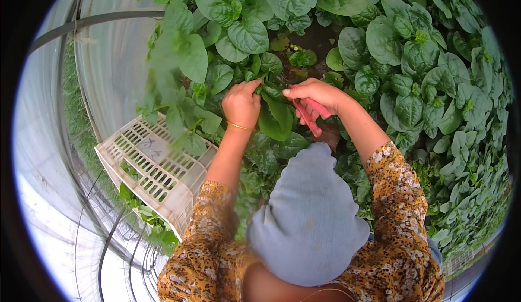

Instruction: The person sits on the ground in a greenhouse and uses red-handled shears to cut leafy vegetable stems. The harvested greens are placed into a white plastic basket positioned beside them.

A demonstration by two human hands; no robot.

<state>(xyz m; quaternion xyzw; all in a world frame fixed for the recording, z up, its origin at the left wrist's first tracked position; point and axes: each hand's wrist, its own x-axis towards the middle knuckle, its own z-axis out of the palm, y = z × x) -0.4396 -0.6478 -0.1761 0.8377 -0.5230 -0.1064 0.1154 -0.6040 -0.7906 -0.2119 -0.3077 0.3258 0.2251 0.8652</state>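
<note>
Among broad-leaved green plants, my left hand (243,102), with a thin gold-coloured bangle at the wrist, has its fingers closed at a leafy stem (263,78). To its right, my right hand (311,98) holds scissors with red handles (307,116); their blades are mostly hidden by leaves near that stem. A large green leaf (276,116) hangs between the two hands. Whether the scissor blades touch the stem cannot be told.
A white slatted plastic crate (191,179) with green leaves in it stands at the left, near the left forearm. Dense leafy plants (419,70) fill the right side. Plastic sheeting (118,61) on curved hoops (101,19) borders the left. Bare dark soil (317,39) shows ahead.
</note>
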